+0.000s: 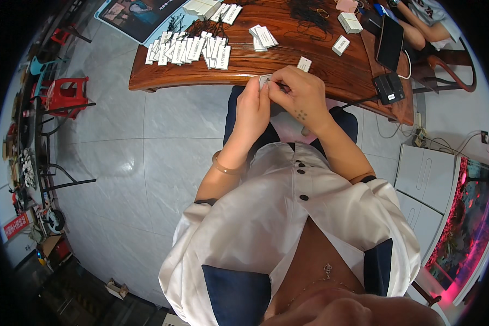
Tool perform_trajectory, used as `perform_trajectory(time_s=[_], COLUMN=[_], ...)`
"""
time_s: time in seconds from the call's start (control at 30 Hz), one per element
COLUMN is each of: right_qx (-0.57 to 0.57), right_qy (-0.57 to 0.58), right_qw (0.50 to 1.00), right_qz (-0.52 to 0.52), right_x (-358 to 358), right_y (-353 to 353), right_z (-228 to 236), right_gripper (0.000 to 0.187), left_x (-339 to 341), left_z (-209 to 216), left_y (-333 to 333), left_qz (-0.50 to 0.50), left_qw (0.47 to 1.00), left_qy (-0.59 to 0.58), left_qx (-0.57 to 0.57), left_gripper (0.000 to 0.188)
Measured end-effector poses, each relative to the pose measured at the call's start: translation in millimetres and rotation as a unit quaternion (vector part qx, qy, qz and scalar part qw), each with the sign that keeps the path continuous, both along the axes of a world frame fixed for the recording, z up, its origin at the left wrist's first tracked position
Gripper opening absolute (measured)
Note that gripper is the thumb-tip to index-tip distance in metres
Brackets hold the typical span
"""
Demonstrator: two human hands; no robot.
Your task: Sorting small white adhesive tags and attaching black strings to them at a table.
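Observation:
Both of my hands are together just in front of the table's near edge. My left hand is closed on a small white hang tag, pinched near the thumb tip. Right against it, my right hand has its fingers bent in a pinch on a thin dark strand that looks like black string; most of it is hidden by the fingers. Just beyond my right hand, another white tag lies at the table edge. To the left, rows of tags with black strings overlap on the wooden table.
Loose tags and a single tag lie farther back, near a tag stack and a black string heap. A tablet and black box stand at right. Another person's arm rests beyond. Red stool at left.

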State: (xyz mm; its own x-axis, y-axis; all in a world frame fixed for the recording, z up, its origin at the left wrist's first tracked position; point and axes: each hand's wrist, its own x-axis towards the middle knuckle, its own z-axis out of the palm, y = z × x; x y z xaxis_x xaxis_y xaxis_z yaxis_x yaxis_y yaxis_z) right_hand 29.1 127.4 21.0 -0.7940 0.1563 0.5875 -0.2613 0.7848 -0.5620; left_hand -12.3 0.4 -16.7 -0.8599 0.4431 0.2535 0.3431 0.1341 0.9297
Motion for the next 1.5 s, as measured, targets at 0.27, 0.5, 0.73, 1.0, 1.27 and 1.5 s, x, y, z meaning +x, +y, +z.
perform_trajectory(time_s=[0.27, 0.5, 0.73, 1.0, 1.27, 1.5], right_qx=[-0.026, -0.049, -0.085, -0.237, -0.250, -0.285], right_qy=[0.002, -0.001, -0.005, -0.097, -0.081, -0.125], right_qw=[1.000, 0.999, 0.996, 0.967, 0.964, 0.949], right_qz=[0.002, -0.004, -0.010, 0.018, 0.025, 0.046], right_x=[0, 0, -1, 5, 5, 5], right_y=[-2, -6, -9, -6, -6, -4], right_z=[0, 2, -3, -6, -6, -5], right_gripper=[0.012, 0.008, 0.007, 0.012, 0.014, 0.015], left_x=[2, 4, -1, -6, -7, -9], left_z=[4, 4, -1, -2, -2, -3], left_y=[2, 1, 3, 1, 4, 3], left_qz=[0.014, 0.031, 0.060, 0.066, 0.075, 0.078], left_qw=[0.999, 0.993, 0.969, 0.953, 0.944, 0.944], left_qy=[0.051, 0.112, 0.234, 0.290, 0.317, 0.313], left_qx=[0.003, -0.035, -0.051, -0.062, -0.061, -0.074], left_gripper=[0.011, 0.012, 0.016, 0.020, 0.021, 0.021])
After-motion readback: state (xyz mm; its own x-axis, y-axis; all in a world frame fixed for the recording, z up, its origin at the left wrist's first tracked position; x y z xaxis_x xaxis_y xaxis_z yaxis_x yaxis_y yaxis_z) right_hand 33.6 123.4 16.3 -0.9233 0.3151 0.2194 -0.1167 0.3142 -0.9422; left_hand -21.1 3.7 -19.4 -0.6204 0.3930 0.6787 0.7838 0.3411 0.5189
